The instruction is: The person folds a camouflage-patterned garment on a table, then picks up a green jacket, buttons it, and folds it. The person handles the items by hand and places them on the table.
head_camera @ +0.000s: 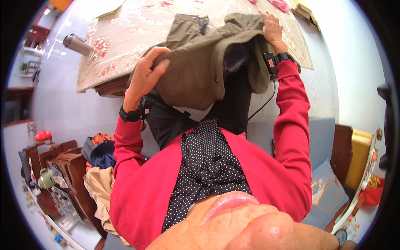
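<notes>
An olive-green jacket [193, 68] with a dark purple fleecy lining [236, 57] is spread from the table edge down over my lap. My left hand [150, 73] grips its left side, thumb on top and fingers partly hidden in the cloth. At the upper right, my right hand [273, 29] touches the jacket's far edge with its fingers stretched out; its thumb is hidden, so its hold is unclear. A part with snap fasteners [195, 20] lies flat on the floral tablecloth [125, 40].
A metal thermos flask [77, 44] is at the tablecloth's left edge. A black cable [265, 106] hangs from the device on my right wrist. Clothes [100, 187] are heaped at my left, and a grey-blue cushion [328, 187] is at my right on the seat.
</notes>
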A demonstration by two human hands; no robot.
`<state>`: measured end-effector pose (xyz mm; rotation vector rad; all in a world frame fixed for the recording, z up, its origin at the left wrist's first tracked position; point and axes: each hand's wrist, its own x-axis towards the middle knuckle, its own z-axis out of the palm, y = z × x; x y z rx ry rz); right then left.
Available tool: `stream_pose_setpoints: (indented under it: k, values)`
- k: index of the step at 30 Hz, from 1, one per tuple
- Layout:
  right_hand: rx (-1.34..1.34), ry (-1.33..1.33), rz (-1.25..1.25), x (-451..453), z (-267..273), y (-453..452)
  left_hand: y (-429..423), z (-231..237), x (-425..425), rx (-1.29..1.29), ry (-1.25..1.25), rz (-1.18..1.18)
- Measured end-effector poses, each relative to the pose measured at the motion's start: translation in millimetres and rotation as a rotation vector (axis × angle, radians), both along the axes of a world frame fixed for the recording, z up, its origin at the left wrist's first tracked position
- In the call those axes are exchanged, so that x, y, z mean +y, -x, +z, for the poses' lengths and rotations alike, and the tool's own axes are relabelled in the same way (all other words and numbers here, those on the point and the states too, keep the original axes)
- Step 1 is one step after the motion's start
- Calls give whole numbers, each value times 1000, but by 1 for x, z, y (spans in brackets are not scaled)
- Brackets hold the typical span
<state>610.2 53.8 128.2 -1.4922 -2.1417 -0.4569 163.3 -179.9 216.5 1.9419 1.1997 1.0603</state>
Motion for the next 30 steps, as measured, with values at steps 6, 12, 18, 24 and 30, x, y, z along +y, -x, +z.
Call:
stream_pose_setpoints:
  k: [6, 12, 18, 24, 30]
  values:
    - [-312, 346, -8, -8, -24, 13, 29, 34, -30, 426, -162, -31]
    - [312, 496, 207, -78, 33, -30, 76, 32, -53, 362, -270, 239]
    - [706, 334, 172, -211, 155, -59, 95, 76, -95, 343, -477, 380]
    - [881, -116, 76, -275, 229, -41, 101, 149, -148, 386, -741, 470]
    - [792, -133, 350, -225, 296, -55, 116, 184, -127, 342, -846, 683]
